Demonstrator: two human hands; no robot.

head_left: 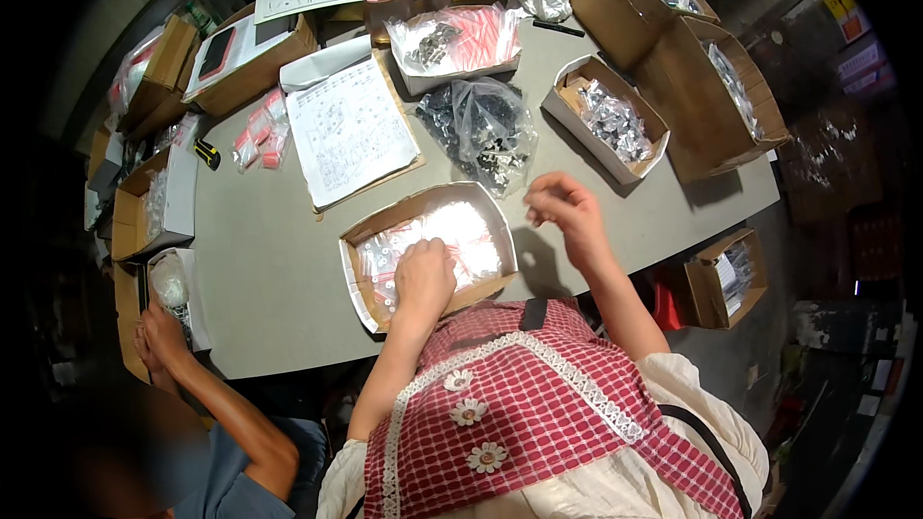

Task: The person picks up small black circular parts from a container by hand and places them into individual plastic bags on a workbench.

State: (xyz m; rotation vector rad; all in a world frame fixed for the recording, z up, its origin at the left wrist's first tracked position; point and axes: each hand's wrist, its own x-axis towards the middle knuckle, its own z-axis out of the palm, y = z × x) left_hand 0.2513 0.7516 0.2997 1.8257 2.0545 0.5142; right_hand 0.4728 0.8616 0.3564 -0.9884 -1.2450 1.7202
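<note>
In front of me stands an open cardboard box [360,281] holding small clear plastic bags [452,226] with red edges. My left hand [424,275] reaches into it, knuckles up and fingers curled down among the bags; its fingertips are hidden. Off the box's right side, my right hand [567,211] hovers over the table with its fingers bent toward the thumb. Whatever it may pinch is too small to make out. Just beyond both hands lies a clear bag of black and metal parts [481,135].
A box of metal parts [615,125] and tall cartons [711,96] line the right. A parts box with red-edged bags [457,48], a paper sheet [351,130] and a yellow-black cutter [207,154] lie farther off. At left, a co-worker's hands [162,338] are beside a small box.
</note>
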